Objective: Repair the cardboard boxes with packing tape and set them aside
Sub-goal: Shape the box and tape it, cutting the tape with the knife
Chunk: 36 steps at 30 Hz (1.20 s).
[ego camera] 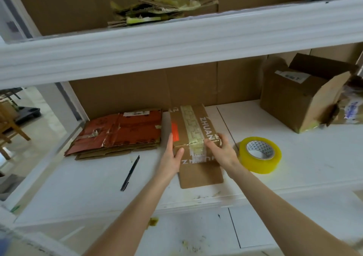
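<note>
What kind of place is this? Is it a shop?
Probably a packing or storage corner, though I can't be sure. White shelves hold a stack of flattened boxes, a roll of packing tape and an open cardboard box, and the left hand and right hand hold a small taped box.

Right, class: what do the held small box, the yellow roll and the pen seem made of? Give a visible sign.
Small box: matte brown cardboard, fold creases showing. Yellow roll: glossy translucent plastic tape, likely paper core. Pen: probably black plastic, slight sheen.
</note>
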Each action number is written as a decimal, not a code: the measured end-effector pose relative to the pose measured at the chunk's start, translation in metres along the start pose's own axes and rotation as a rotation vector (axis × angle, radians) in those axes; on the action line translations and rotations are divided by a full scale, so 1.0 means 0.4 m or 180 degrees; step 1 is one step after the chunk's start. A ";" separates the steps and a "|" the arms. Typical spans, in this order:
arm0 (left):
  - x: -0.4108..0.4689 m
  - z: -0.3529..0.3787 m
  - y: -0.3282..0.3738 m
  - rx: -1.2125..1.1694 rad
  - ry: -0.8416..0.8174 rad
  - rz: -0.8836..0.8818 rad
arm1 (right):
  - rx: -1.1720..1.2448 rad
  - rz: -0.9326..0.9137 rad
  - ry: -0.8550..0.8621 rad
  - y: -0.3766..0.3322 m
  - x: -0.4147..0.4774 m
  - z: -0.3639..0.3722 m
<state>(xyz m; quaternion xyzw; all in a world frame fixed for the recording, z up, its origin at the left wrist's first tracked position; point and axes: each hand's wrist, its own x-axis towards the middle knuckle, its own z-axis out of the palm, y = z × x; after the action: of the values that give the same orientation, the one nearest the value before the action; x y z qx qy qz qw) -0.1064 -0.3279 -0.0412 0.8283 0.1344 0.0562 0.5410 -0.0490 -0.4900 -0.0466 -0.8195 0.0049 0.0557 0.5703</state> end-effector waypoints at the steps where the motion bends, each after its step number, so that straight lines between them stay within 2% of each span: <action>1: -0.002 0.004 -0.013 0.0074 0.0003 -0.0008 | -0.0107 0.0024 0.0008 0.008 -0.002 0.004; 8: 0.020 0.007 -0.073 0.0884 -0.0037 0.0069 | -0.0942 0.0168 0.0118 0.032 -0.028 -0.005; 10: 0.001 0.013 -0.059 0.1165 0.0296 0.0189 | -0.1004 0.0193 0.0175 0.027 -0.032 -0.003; 12: -0.016 0.033 -0.026 0.1853 0.0894 0.1104 | -0.1025 0.0191 0.0203 0.017 -0.033 -0.003; 14: -0.015 0.067 -0.001 0.2547 0.0876 0.2055 | -0.1080 0.0137 0.0170 0.010 -0.033 -0.005; 15: -0.014 0.084 0.010 0.2804 0.0713 0.2233 | -0.1108 0.0095 0.0154 0.008 -0.033 -0.013; 18: 0.001 0.101 0.016 0.3090 0.0493 0.2080 | -0.1363 -0.0145 0.0361 0.015 -0.022 -0.080; 22: 0.007 0.103 0.007 0.2924 0.0445 0.1902 | -0.2999 0.0076 0.0362 0.092 0.006 -0.198; 25: 0.003 0.112 0.009 0.2941 0.0527 0.1931 | -0.3439 0.0066 0.0323 0.138 0.007 -0.218; 27: 0.003 0.111 0.010 0.2868 0.0585 0.1886 | -0.3264 -0.0096 0.0378 0.134 0.003 -0.225; 29: 0.006 0.100 0.022 0.2543 0.0656 0.1799 | -0.2727 -0.0181 0.0476 0.101 0.001 -0.238; 32: 0.013 0.084 0.050 0.2199 0.0498 0.1821 | -0.1888 -0.0394 0.0500 0.025 -0.005 -0.256; 36: 0.006 0.060 0.146 0.1355 0.0423 0.1622 | -0.1297 -0.0793 0.0414 -0.077 -0.035 -0.277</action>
<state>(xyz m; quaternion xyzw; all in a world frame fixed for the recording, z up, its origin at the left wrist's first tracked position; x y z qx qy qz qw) -0.0888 -0.3705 0.0020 0.9242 -0.0333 0.2142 0.3145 -0.0513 -0.5836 0.0216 -0.9138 -0.0709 -0.0681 0.3941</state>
